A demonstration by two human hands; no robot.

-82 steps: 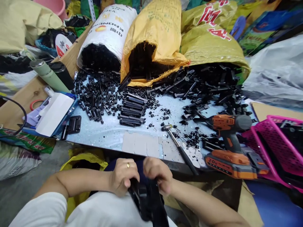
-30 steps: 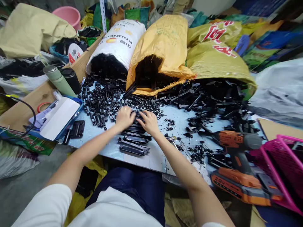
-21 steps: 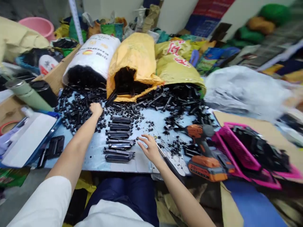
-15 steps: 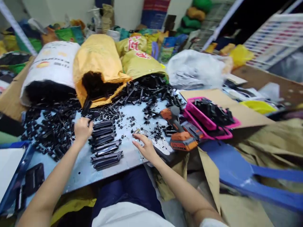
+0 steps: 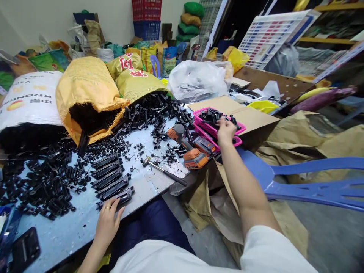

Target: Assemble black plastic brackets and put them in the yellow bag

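From where I stand, the power drill [image 5: 195, 157] is the handiest thing to measure by. Just to its right is a pink basket [image 5: 202, 124], and the right hand [image 5: 226, 131] is over it, its fingers bent down among the black basket parts [image 5: 212, 114]; whether they have pinched one I cannot tell, since the hand hides its own fingertips. Left of the drill and closer to the body, the left hand [image 5: 108, 222] is at the near end of a row of long black pieces [image 5: 109, 176], its fingers loosely spread, thumb apart and not clenched, over the nearest piece; I cannot say whether they press on it. To do this reach well, I'd pick one part off the top of the heap with the fingertips and raise it straight up, so that its neighbours don't snag, and keep the forearm clear of the drill. The left hand wants only a light touch, as a push could knock the row askew. The row itself, left of the drill beyond the hammer [image 5: 165, 171], looks tidy: narrow, dark, slightly glossy lengths lying side by side, slanted alike, with ridged edges and small knobbly ends at the side facing the drill. Those in the basket lie jumbled at all angles, their shapes harder to make out.
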